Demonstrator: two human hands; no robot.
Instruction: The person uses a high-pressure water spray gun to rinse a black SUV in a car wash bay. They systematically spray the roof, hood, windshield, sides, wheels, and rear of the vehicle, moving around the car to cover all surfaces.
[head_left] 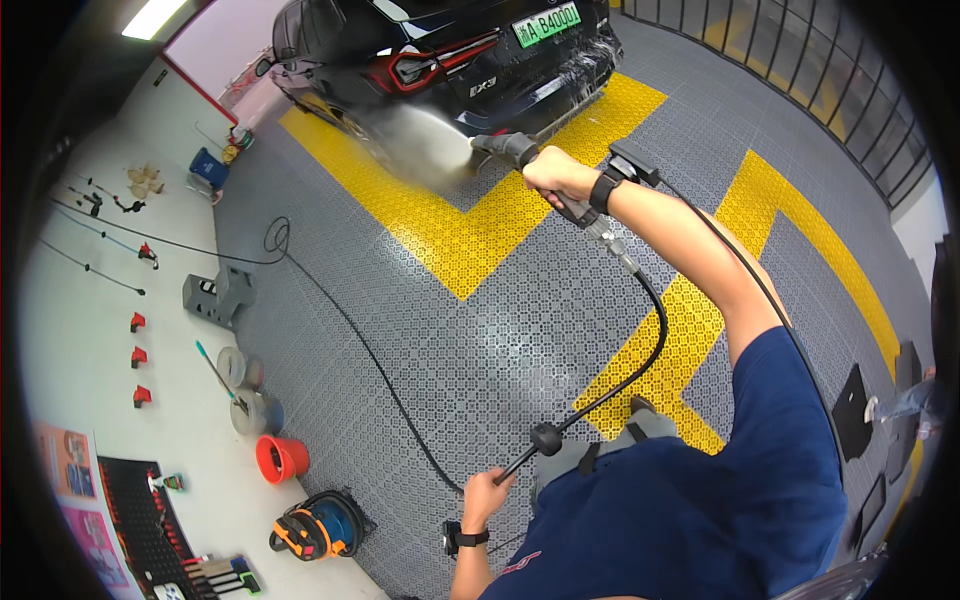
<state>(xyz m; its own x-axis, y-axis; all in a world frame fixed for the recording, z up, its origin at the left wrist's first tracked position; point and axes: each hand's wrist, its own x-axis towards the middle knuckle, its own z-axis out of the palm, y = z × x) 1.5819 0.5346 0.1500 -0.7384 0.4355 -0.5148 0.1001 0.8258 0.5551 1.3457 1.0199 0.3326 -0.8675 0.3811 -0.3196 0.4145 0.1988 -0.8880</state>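
My right hand (556, 176) is closed around the grip of a black spray gun (512, 150), held out ahead of me. White spray (420, 140) fans from its nozzle toward the rear wheel area of a black car (440, 60). Water or foam streaks the car's rear bumper. From the gun's lower end a metal coupling joins a black hose (660, 320), which curves down toward my body. My left hand (486, 494) is wrapped around this hose near my waist, just below a round black ball stop (546, 438) on it.
The hose runs on across the grey and yellow grid floor (390, 290) to the left wall, with a loop midway. Along that wall stand a grey step (218, 296), lidded buckets (256, 410), a red bucket (283, 458) and an orange-blue vacuum (325, 524). Railings (800, 70) rise at far right.
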